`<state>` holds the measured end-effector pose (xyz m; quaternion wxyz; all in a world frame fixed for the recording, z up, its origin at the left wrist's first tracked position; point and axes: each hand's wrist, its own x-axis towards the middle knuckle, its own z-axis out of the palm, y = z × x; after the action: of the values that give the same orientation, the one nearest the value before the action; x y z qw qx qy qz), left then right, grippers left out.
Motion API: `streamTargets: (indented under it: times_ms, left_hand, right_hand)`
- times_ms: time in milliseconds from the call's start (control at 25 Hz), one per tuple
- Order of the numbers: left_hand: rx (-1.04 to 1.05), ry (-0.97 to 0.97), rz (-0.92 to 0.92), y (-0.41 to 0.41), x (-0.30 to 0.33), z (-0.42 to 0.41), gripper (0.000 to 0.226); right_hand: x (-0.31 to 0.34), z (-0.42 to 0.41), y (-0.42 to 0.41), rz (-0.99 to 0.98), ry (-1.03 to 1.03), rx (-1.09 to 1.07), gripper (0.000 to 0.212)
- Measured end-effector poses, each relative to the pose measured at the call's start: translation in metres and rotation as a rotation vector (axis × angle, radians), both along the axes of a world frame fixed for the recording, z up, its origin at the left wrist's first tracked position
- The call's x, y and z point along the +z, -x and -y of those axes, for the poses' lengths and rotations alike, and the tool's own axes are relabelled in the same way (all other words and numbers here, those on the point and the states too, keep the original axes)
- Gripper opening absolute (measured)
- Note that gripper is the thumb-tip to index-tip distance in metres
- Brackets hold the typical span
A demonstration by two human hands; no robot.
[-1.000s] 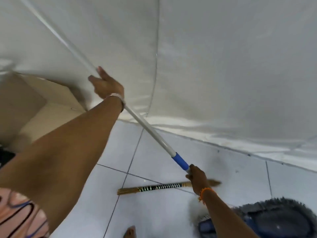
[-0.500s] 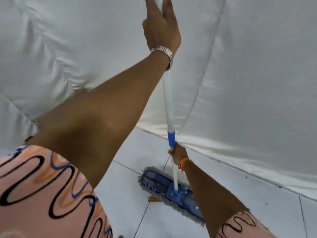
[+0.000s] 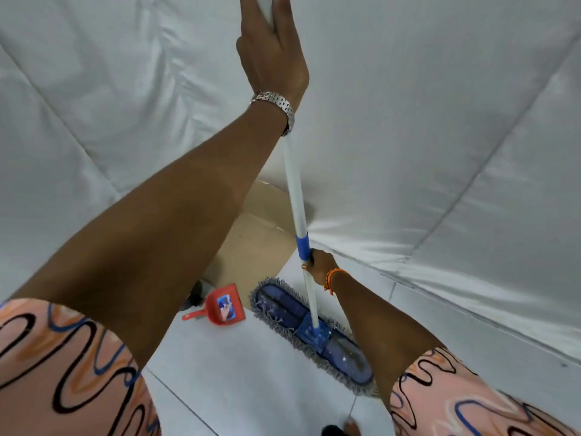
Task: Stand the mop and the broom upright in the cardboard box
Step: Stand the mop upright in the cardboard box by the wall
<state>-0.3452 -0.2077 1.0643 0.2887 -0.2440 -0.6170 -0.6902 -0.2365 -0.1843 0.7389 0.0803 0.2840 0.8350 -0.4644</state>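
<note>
Two hands grip one mop (image 3: pixel 311 328). The left hand (image 3: pixel 273 55) is raised high, its fingers wrapped around the upper part of the white pole, with a metal watch (image 3: pixel 276 107) on the wrist. The right hand (image 3: pixel 319 265) is lower, fingers curled tight around the pole just below the blue collar (image 3: pixel 302 247), an orange bracelet (image 3: pixel 334 276) at the wrist. The pole stands nearly upright, and the flat blue mop head with its grey fringe sits low over the white tiled floor (image 3: pixel 251 388); whether it touches the tiles cannot be told. The cardboard box (image 3: pixel 257 234) lies just behind the mop, against the white fabric backdrop (image 3: pixel 440 121); most of it is hidden by the left forearm, so only part of a flap and one side show. A red dustpan (image 3: pixel 224 305) lies on the floor beside the mop head, near the box. The top of the pole and the left fingertips are cut off by the upper edge. Something dark beside the dustpan is mostly hidden behind the arm and cannot be made out. The broom is out of sight.
</note>
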Motion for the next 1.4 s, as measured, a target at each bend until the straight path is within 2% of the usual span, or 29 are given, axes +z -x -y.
streamTargets:
  times_ms: [160, 240, 440, 600, 720, 800, 920, 1000, 1080, 1200, 1320, 1400]
  left_hand:
    - [0.026, -0.059, -0.053, 0.091, -0.018, 0.031, 0.010]
    - [0.004, -0.062, -0.032, 0.141, -0.035, 0.037, 0.016]
    - [-0.004, -0.068, -0.002, 0.293, -0.074, 0.034, 0.020]
    - [-0.042, -0.104, -0.053, 0.399, -0.096, 0.034, 0.005]
    - [-0.017, -0.088, -0.032, 0.467, -0.116, 0.032, 0.026]
    - [-0.035, -0.088, -0.010, 0.499, -0.129, 0.028, 0.030]
    - [-0.150, -0.107, -0.016, 0.555, -0.153, 0.016, 0.019]
    - [-0.229, -0.102, -0.051, 0.583, -0.168, 0.009, 0.009]
    - [-0.334, 0.012, -0.012, 0.605, -0.186, 0.000, 0.020]
    - [-0.524, 0.414, 0.029, 0.643, -0.210, -0.021, 0.023]
    - [-0.455, 0.805, -0.010, 0.682, -0.209, -0.055, 0.041]
    - [-0.405, 1.074, 0.104, 0.698, -0.208, -0.073, 0.057]
  right_hand:
    - [-0.003, 0.024, 0.097, -0.095, -0.001, -0.015, 0.046]
    - [-0.011, 0.029, 0.156, -0.111, 0.007, -0.005, 0.049]
    - [-0.041, 0.019, 0.315, -0.115, 0.006, -0.046, 0.036]
    - [-0.052, 0.014, 0.429, -0.110, -0.026, -0.070, 0.037]
    - [-0.051, 0.014, 0.503, -0.146, -0.017, -0.126, 0.040]
    - [-0.052, 0.011, 0.546, -0.195, -0.020, -0.156, 0.042]
    - [-0.066, 0.005, 0.612, -0.215, -0.077, -0.243, 0.038]
    - [-0.080, 0.000, 0.645, -0.211, -0.132, -0.309, 0.028]
    - [-0.095, -0.012, 0.665, -0.172, -0.164, -0.375, 0.022]
    - [-0.112, -0.039, 0.685, -0.143, -0.144, -0.477, 0.025]
    - [-0.112, -0.069, 0.707, -0.133, -0.130, -0.530, 0.030]
    - [-0.108, -0.084, 0.719, -0.133, -0.081, -0.589, 0.040]
